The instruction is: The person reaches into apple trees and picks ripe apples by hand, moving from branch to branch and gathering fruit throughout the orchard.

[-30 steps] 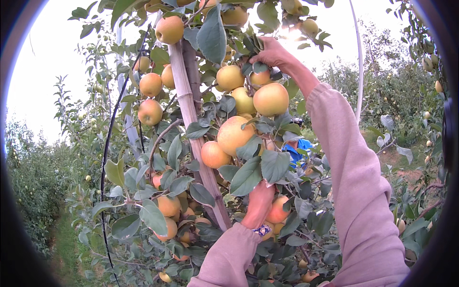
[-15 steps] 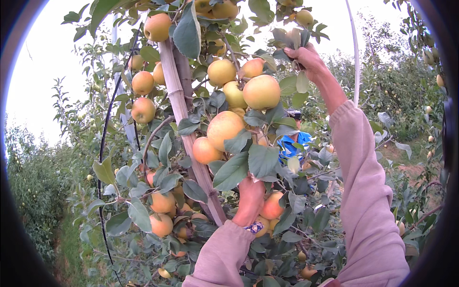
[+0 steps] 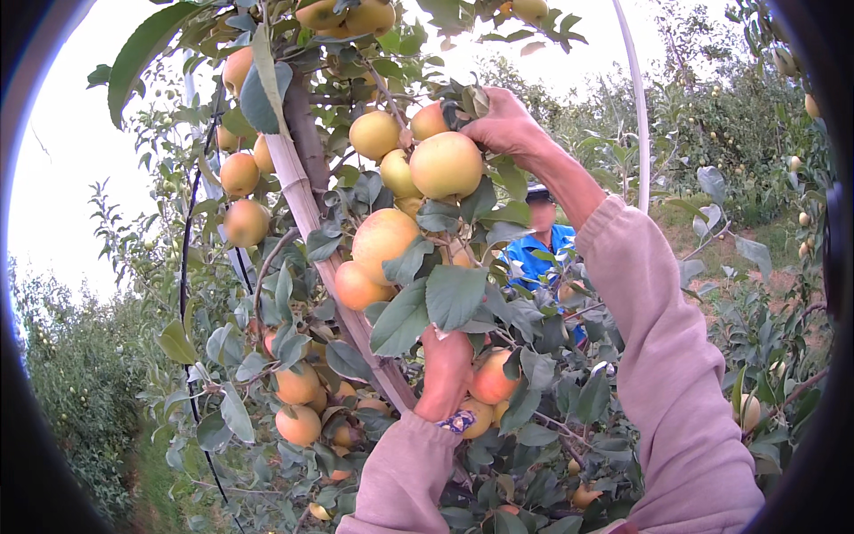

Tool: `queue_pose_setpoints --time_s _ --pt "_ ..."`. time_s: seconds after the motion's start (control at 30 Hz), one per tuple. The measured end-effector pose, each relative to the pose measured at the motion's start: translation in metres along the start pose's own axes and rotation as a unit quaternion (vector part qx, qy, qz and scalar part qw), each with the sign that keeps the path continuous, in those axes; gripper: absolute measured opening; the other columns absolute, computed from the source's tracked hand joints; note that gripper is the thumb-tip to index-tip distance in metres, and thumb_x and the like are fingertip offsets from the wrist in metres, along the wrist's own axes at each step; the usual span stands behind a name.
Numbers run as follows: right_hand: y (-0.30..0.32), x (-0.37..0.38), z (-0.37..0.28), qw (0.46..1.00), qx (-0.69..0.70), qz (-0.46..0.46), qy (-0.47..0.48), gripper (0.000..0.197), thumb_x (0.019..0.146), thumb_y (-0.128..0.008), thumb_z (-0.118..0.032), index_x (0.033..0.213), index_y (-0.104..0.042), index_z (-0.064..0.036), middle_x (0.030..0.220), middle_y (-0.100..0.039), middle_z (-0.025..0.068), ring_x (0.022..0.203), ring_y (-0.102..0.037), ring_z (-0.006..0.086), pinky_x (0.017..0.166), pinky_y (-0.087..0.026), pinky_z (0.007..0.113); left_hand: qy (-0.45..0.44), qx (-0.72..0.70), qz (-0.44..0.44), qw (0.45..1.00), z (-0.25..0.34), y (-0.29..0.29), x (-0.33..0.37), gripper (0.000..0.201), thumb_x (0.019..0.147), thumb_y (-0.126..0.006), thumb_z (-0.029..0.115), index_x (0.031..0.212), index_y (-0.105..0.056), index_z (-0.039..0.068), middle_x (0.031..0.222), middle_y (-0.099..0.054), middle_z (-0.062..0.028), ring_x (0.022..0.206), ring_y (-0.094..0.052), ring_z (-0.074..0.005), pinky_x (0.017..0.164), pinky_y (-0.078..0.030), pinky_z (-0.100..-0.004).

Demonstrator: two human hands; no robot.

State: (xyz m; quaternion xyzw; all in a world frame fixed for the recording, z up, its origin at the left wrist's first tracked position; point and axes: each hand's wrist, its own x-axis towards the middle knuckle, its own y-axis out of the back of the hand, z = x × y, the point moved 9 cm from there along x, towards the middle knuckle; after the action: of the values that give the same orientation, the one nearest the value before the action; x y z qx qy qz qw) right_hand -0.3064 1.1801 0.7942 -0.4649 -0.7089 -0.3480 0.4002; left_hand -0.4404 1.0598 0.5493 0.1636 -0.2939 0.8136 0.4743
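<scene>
My right hand [image 3: 509, 129] is closed around some green leaves [image 3: 469, 100], right beside a large yellow apple [image 3: 447, 166] in the upper cluster. A redder apple [image 3: 431, 120] sits just left of its fingertips. Lower down, my left hand [image 3: 445, 360] reaches up into the foliage. Broad leaves [image 3: 455, 296] cover its fingers, so what they do cannot be seen. Above that hand hang a big yellow-orange apple [image 3: 384, 240] and a smaller orange one [image 3: 359, 285]. A red-orange apple [image 3: 495, 377] hangs next to my left wrist.
A wooden pole [image 3: 307, 200] slants through the tree left of the fruit. A black hose [image 3: 188, 267] runs down farther left. More apples [image 3: 298, 386] hang at lower left. Behind the branches is a person in blue [image 3: 539, 254]. A pale thin pole [image 3: 639, 107] rises at right.
My right hand has come down and left from higher leaves to the apple cluster, still gripping leaves. The left hand stays under the broad leaves. The whole view has shifted slightly.
</scene>
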Motion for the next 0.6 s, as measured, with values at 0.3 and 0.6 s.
queue_pose_setpoints --time_s 0.3,0.6 --pt "0.01 -0.014 0.016 0.998 -0.034 0.03 -0.034 0.015 0.069 -0.067 -0.002 0.084 -0.064 -0.001 0.071 -0.062 0.003 0.059 -0.055 0.0103 0.052 -0.044 0.027 -0.011 -0.02 -0.04 0.999 0.007 -0.004 0.004 0.015 0.094 -0.052 0.011 0.103 -0.059 0.001 0.091 -0.063 -0.0086 0.064 -0.059 -0.0161 0.053 -0.047 -0.029" --pt "-0.012 -0.017 0.0 0.988 0.128 -0.024 -0.085 0.037 0.074 -0.084 -0.035 0.092 -0.066 -0.008 0.069 -0.058 -0.0021 0.049 -0.048 0.0027 0.037 -0.03 0.019 -0.009 0.034 -0.045 0.998 0.013 -0.003 -0.003 0.017 0.097 -0.049 0.015 0.106 -0.059 0.004 0.094 -0.062 -0.0064 0.066 -0.057 -0.0148 0.058 -0.046 -0.0298"
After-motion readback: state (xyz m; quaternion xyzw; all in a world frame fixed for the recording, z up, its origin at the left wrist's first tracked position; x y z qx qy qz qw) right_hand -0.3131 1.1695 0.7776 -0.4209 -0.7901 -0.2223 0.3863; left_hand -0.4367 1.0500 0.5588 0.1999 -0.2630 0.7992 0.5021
